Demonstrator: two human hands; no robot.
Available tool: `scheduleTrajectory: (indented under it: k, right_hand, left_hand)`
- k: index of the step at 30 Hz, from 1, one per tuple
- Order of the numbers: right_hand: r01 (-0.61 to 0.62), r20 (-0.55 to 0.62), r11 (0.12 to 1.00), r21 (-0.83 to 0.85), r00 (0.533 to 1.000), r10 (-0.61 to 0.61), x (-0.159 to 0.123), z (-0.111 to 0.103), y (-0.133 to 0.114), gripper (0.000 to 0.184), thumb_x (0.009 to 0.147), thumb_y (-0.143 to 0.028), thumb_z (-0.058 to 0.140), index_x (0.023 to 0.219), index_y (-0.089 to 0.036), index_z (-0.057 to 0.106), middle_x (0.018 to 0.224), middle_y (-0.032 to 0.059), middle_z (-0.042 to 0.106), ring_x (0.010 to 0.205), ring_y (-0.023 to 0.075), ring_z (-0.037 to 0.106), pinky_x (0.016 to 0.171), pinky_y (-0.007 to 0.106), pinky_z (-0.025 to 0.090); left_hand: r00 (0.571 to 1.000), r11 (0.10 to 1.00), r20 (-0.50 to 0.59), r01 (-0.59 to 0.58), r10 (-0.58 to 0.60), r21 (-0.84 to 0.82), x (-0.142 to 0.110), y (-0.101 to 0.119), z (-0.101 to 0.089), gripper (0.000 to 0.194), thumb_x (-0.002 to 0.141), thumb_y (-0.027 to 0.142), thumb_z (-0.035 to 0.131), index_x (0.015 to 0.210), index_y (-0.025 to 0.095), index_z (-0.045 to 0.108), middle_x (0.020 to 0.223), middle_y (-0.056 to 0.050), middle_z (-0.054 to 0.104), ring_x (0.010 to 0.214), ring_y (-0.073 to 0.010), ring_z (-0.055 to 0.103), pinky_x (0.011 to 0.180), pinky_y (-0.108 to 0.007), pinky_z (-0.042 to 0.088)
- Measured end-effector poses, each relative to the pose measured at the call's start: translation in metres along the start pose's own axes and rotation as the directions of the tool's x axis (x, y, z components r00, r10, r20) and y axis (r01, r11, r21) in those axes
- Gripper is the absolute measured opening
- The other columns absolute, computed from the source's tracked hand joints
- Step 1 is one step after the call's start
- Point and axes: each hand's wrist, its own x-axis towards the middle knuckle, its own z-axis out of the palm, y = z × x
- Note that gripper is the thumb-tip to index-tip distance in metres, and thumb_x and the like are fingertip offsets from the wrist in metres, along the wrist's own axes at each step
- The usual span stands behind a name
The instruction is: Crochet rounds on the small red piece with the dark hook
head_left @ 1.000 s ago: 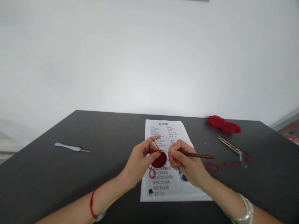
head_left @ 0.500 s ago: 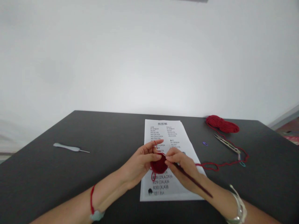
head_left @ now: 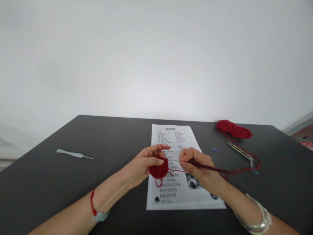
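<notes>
Between thumb and fingers, my left hand (head_left: 144, 163) pinches a round piece of dark red crochet (head_left: 158, 170). A strand of red yarn runs up over its raised index finger, and a small loop of yarn dangles below the piece. My right hand (head_left: 198, 163) is closed around a crochet hook with a dark red handle (head_left: 212, 167). The hook's thin metal shaft points left toward the top edge of the crochet piece; whether its tip is in a stitch is too small to tell. Both hands are above a printed pattern sheet (head_left: 156, 206).
At the back right lies a skein of red yarn (head_left: 233, 129), its strand trailing forward. Near it are thread snips (head_left: 239, 150) with a teal loop, and a purple stitch marker (head_left: 215, 150). A second hook with a pale grey handle (head_left: 70, 153) lies on the dark table (head_left: 117, 140) at left.
My right hand has moved right, drawing the hook away from the crochet piece and tilting its handle flatter. My left hand has shifted the piece slightly left, and more of the sheet shows.
</notes>
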Motion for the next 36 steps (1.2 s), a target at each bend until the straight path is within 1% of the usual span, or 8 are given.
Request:
scheduleTrajectory:
  k: [4, 7, 11, 14, 17, 23, 28, 36]
  right_hand:
    - [-0.018, 0.05, 0.998, 0.052, 0.999, 0.015, 0.001, -0.007, -0.001, 0.012, 0.079, -0.016, 0.066, 0.071, -0.019, 0.057, 0.072, -0.0005, 0.058, 0.059, 0.0102, 0.046, 0.052, 0.023, 0.035]
    - [-0.082, 0.094, 0.96, 0.269, 0.994, 0.059, 0.004, -0.008, 0.003, 0.014, 0.078, -0.019, 0.069, 0.072, -0.019, 0.057, 0.069, -0.0019, 0.057, 0.052, 0.0078, 0.044, 0.046, 0.022, 0.032]
    - [-0.175, 0.079, 0.805, 0.567, 0.984, 0.158, 0.005, 0.009, 0.007, 0.016, 0.08, -0.023, 0.068, 0.072, -0.019, 0.054, 0.059, -0.0045, 0.057, 0.044, 0.0075, 0.048, 0.042, 0.02, 0.035]
    - [-0.163, -0.027, 0.769, 0.618, 0.973, 0.227, 0.002, 0.025, 0.008, 0.014, 0.081, -0.024, 0.067, 0.075, -0.02, 0.055, 0.063, -0.0038, 0.06, 0.053, 0.0099, 0.056, 0.049, 0.023, 0.046]
    - [-0.116, -0.102, 0.823, 0.556, 0.973, 0.207, -0.001, 0.03, 0.011, 0.012, 0.084, -0.024, 0.065, 0.077, -0.02, 0.056, 0.065, -0.0043, 0.061, 0.058, 0.0098, 0.06, 0.057, 0.024, 0.05]
    - [-0.052, -0.057, 0.903, 0.426, 0.995, 0.084, 0.0, 0.014, 0.016, 0.013, 0.083, -0.024, 0.065, 0.076, -0.019, 0.055, 0.064, -0.0048, 0.059, 0.058, 0.0107, 0.062, 0.058, 0.025, 0.05]
    - [-0.058, -0.053, 0.976, 0.209, 0.996, 0.071, -0.003, 0.013, 0.012, 0.013, 0.085, -0.025, 0.062, 0.076, -0.02, 0.053, 0.066, -0.0036, 0.059, 0.061, 0.0124, 0.063, 0.058, 0.026, 0.048]
    - [0.033, -0.136, 0.991, -0.131, 0.989, -0.051, -0.006, 0.025, 0.003, 0.014, 0.087, -0.023, 0.054, 0.074, -0.022, 0.05, 0.065, -0.0022, 0.058, 0.056, 0.0118, 0.057, 0.05, 0.023, 0.044]
  left_hand:
    - [0.997, 0.998, 0.054, 0.06, -0.06, 0.003, 0.0, 0.004, -0.003, 0.037, 0.06, 0.005, 0.068, 0.096, 0.013, 0.071, 0.071, 0.0, 0.06, 0.06, -0.0063, 0.053, 0.057, -0.018, 0.038]
    - [0.996, 0.996, 0.054, 0.066, -0.069, 0.055, -0.001, 0.003, -0.001, 0.035, 0.06, 0.006, 0.068, 0.095, 0.013, 0.07, 0.071, 0.0, 0.06, 0.061, -0.0072, 0.053, 0.058, -0.019, 0.038]
    - [0.982, 0.953, -0.067, -0.15, 0.174, 0.264, -0.002, -0.006, 0.007, 0.031, 0.067, 0.01, 0.067, 0.098, 0.017, 0.066, 0.067, 0.004, 0.058, 0.062, -0.0094, 0.054, 0.062, -0.023, 0.04]
    - [0.953, 0.917, -0.137, -0.21, 0.269, 0.34, -0.002, -0.014, 0.013, 0.028, 0.07, 0.012, 0.066, 0.098, 0.018, 0.063, 0.065, 0.005, 0.058, 0.061, -0.0104, 0.056, 0.063, -0.025, 0.042]
    - [0.967, 0.945, -0.126, -0.179, 0.22, 0.273, -0.003, -0.017, 0.015, 0.029, 0.071, 0.014, 0.067, 0.099, 0.017, 0.062, 0.065, 0.005, 0.059, 0.06, -0.0113, 0.059, 0.064, -0.026, 0.044]
    - [0.964, 0.96, -0.171, -0.161, 0.203, 0.229, -0.002, -0.013, 0.013, 0.031, 0.067, 0.011, 0.07, 0.097, 0.015, 0.063, 0.067, 0.005, 0.06, 0.061, -0.0085, 0.055, 0.063, -0.023, 0.042]
    - [0.961, 0.953, -0.187, -0.151, 0.204, 0.262, -0.003, -0.011, 0.014, 0.032, 0.068, 0.01, 0.068, 0.099, 0.016, 0.063, 0.066, 0.005, 0.058, 0.059, -0.008, 0.051, 0.058, -0.022, 0.039]
    - [0.946, 0.958, -0.244, -0.154, 0.213, 0.242, -0.004, -0.013, 0.017, 0.032, 0.068, 0.012, 0.069, 0.099, 0.015, 0.063, 0.066, 0.005, 0.057, 0.061, -0.0089, 0.052, 0.06, -0.022, 0.041]
